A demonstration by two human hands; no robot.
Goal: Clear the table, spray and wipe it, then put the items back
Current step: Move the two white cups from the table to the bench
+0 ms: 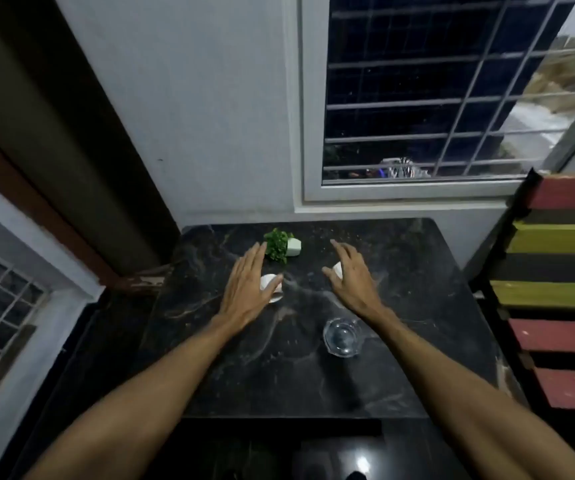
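— Where are the hands?
— Mid-frame, over the dark desk [279, 375]. The left hand [248, 285], fingers straight and loose, covers a white cup [268, 281]. The right hand [350, 275], fingers spread and gripping nothing, is over a second white cup [338, 268].
— Anything else?
— A potted plant [280, 245] lies tipped over above them, and a glass bowl [341, 337] sits below.

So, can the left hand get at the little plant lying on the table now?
Probably yes. The left hand is open, its fingertips just beside the plant, and nothing stands between them; the white cup lies nearer, by its thumb.
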